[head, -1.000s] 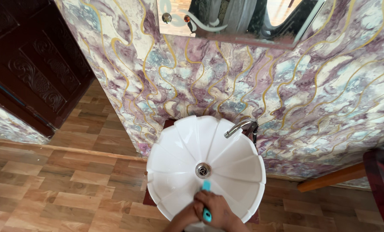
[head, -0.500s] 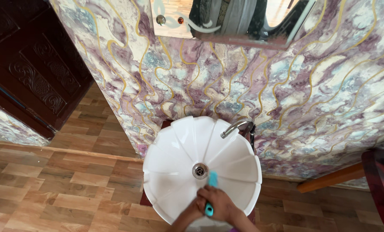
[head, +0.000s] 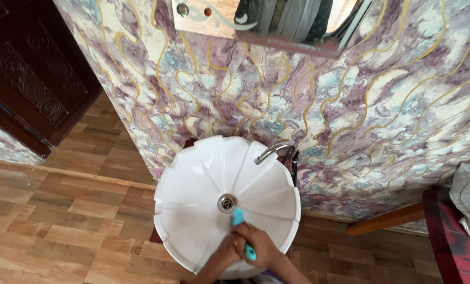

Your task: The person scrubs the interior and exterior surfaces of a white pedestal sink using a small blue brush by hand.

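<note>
From the head camera, looking straight down, a white basin (head: 193, 184) with petal-shaped ridges stands against a wall (head: 351, 105) of purple and cream marble pattern with gold veins. A chrome tap (head: 271, 151) curves over the basin's back right edge, and a metal drain (head: 227, 203) sits at the centre of the bowl.

Both hands are at the near rim of the basin. The right hand (head: 261, 248) is closed around the handle of a turquoise brush (head: 240, 226), whose head lies on the inside of the bowl just below and to the right of the drain, touching the white surface. The left hand (head: 225, 252) lies against the right one, overlapping it; it seems folded onto the same handle, but the fingers are too bunched together to tell for certain whether it grips the brush or only rests on the other hand.

As for progress, the bowl looks bright and clean all over, with no foam, standing water or marks that show at this size, so it cannot be told which ridges have been scrubbed and which have not. The brush works only the near section beside the drain; the far side, the left petals and the area under the tap have nothing on them. No water runs from the tap.

Around the basin lies a wood-pattern floor (head: 51, 231). A dark carved door (head: 30, 68) is at upper left, the lower edge of a mirror (head: 235, 21) hangs above, and a red seat (head: 451, 242) with pale cloth shows at the right.
</note>
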